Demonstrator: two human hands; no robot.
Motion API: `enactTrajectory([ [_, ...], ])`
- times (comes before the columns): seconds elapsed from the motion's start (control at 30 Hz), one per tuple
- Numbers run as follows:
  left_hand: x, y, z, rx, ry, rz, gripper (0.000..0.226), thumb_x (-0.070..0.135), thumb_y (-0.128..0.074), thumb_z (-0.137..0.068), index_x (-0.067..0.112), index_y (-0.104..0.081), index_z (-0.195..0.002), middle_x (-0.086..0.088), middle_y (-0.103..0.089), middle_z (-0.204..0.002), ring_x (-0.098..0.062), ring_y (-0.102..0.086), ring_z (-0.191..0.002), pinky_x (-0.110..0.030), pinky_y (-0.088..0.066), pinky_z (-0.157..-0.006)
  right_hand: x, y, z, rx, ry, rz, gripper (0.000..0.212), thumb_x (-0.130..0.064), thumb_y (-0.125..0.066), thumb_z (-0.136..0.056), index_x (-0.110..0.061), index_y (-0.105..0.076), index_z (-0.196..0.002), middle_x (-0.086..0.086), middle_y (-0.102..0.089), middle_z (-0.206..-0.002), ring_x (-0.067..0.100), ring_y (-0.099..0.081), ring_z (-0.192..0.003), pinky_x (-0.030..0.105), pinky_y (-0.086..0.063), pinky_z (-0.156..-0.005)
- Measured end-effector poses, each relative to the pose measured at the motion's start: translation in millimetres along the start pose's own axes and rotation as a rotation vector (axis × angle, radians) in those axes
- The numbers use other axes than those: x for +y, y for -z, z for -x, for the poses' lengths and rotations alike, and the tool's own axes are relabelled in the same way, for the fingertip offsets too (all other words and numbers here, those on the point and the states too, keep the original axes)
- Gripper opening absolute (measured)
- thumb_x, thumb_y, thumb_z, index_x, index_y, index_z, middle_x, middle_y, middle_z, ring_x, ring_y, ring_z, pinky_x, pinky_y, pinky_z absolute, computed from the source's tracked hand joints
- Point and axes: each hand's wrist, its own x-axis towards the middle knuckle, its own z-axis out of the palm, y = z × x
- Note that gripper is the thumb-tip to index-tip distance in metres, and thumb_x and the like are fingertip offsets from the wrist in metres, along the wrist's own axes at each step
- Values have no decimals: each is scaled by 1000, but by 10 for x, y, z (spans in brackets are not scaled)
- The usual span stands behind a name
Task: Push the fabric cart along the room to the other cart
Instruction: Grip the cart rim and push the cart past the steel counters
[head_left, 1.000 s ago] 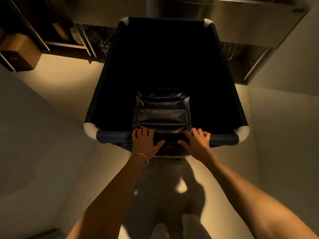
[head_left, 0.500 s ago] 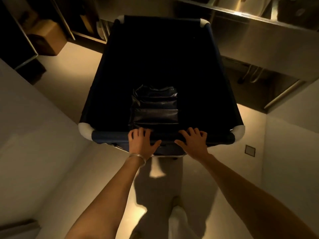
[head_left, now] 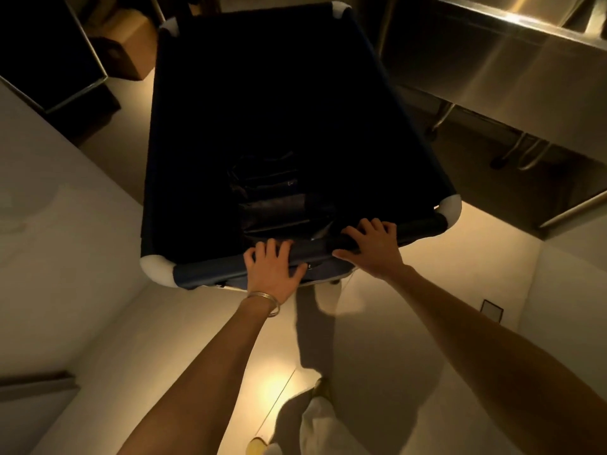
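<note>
A deep, dark navy fabric cart (head_left: 210,270) with white corner caps fills the middle of the head view, its near rim tilted up to the right. My left hand (head_left: 272,270), a thin bangle on its wrist, grips the padded near rim. My right hand (head_left: 371,247) grips the same rim a little to the right. Dark folded fabric (head_left: 279,198) lies at the bottom of the cart, dimly lit. No other cart is in view.
A white wall (head_left: 59,231) runs close along the left. A stainless steel counter (head_left: 492,60) with legs stands at the right. A cardboard box (head_left: 131,47) sits on the floor by dark shelving at the far left. Pale floor (head_left: 394,339) lies underfoot.
The cart has swung so that its far end points left, and it has rolled forward. The steel counter has shifted to the right and the box has come nearer. Both hands stay on the rim.
</note>
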Motion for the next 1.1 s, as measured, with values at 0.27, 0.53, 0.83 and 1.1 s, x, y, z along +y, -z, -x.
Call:
enactTrajectory([
  [0.27,362,-42,451,-60,31,4,61,54,-50,-81,17,-43,-129,-11,-52,-113,-31,-44,-104,-45,-29,-92,104,42,309,-59,-5,27,87,-82,-16,-73,-17,-62,-107,19,-61,-100,39,-53,-98,48,-36,-92],
  [0.53,725,-63,1192,-59,37,39,67,53,-54,-78,16,-41,-131,-12,-52,-115,-32,-45,-106,-46,-32,-92,200,35,1059,-28,40,31,92,-82,-8,-76,-14,-64,-104,21,-63,-98,41,-57,-95,52,-40,-89],
  [0.83,1086,-135,2181,-67,26,19,67,55,-48,-80,18,-36,-134,-10,-49,-120,-30,-41,-110,-44,-27,-95,221,7,2155,12,72,82,84,-81,-15,-78,-17,-66,-95,17,-63,-85,34,-59,-81,38,-27,-78],
  [1.1,1314,-250,3037,16,-7,-26,63,56,-37,-72,18,-50,-120,-8,-58,-103,-29,-51,-95,-45,-37,-85,205,-109,3121,170,91,112,68,-74,-31,-82,-16,-67,-90,13,-64,-79,31,-59,-73,39,-32,-75],
])
